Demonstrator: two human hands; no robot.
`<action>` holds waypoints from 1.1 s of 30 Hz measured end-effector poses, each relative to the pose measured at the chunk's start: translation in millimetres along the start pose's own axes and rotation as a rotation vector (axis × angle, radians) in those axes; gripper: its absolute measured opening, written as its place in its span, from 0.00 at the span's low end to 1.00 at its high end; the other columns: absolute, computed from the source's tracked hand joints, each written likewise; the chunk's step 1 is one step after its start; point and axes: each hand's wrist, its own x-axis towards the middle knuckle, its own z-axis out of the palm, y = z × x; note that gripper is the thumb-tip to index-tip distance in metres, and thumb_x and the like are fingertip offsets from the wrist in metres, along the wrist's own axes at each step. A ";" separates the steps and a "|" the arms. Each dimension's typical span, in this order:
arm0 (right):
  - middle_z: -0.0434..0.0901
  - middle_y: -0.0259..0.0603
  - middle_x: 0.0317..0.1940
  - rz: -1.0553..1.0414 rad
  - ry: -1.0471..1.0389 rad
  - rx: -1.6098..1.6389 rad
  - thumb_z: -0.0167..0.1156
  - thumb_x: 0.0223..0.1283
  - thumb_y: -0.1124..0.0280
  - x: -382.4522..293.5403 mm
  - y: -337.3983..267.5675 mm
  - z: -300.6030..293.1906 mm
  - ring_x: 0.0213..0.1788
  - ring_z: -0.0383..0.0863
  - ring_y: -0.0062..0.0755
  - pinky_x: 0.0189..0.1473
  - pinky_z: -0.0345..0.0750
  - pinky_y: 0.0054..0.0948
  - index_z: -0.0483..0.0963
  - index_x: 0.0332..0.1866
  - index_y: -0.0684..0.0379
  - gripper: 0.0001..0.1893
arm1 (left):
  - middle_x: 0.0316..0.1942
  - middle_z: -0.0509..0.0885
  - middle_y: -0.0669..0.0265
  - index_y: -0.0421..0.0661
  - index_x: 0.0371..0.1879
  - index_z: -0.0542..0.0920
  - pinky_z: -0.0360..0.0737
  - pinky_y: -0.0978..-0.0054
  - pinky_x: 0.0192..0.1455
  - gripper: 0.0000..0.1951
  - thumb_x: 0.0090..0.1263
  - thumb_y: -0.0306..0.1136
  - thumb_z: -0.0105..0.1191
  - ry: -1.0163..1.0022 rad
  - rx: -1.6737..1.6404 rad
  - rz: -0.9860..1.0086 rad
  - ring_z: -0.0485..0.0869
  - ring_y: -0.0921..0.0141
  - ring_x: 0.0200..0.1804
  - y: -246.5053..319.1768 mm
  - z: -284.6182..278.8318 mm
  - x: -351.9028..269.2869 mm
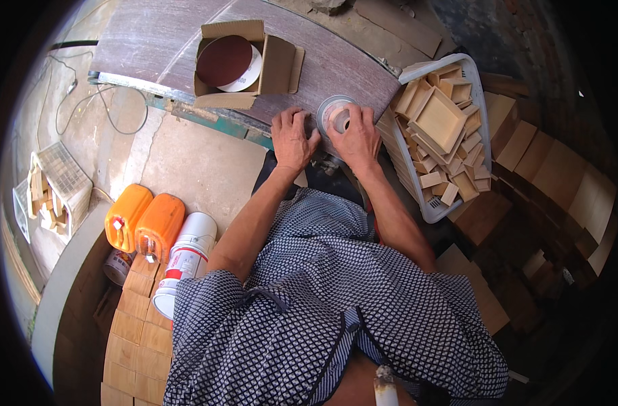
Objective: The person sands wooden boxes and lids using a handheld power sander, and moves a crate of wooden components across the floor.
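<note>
My right hand (358, 139) has its thumb and fingers around a small pale ring-shaped piece (342, 121) with a dark hole. Beneath that piece a round, pale grey disc (321, 112) lies on the brownish bench surface (334, 61), which has a light diagonal seam. To the left, my left hand (292, 139) rests at the bench's near edge with curled fingers; whatever may be under its fingertips is hidden. An open cardboard box (278, 66) stands beyond my left hand. Inside it are round sanding discs (225, 61), a dark red face on top and a white printed back showing.
At right, a white plastic crate (484, 106) holds many small wooden trays (439, 120). Stacked wooden boards (557, 167) stand beyond it. Orange jerrycans (159, 221) and white buckets (194, 231) are at lower left. A cable (116, 133) trails on the floor near a basket of wood pieces (65, 165).
</note>
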 end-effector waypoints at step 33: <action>0.73 0.58 0.60 0.233 -0.136 -0.014 0.71 0.61 0.53 -2.4 -31.9 -7.8 0.54 0.84 0.68 0.55 0.81 0.57 0.70 0.66 0.53 0.32 | 0.62 0.84 0.49 0.35 0.71 0.72 0.80 0.60 0.62 0.38 0.71 0.52 0.67 -0.366 -0.578 -0.407 0.85 0.58 0.59 -53.2 -44.7 59.9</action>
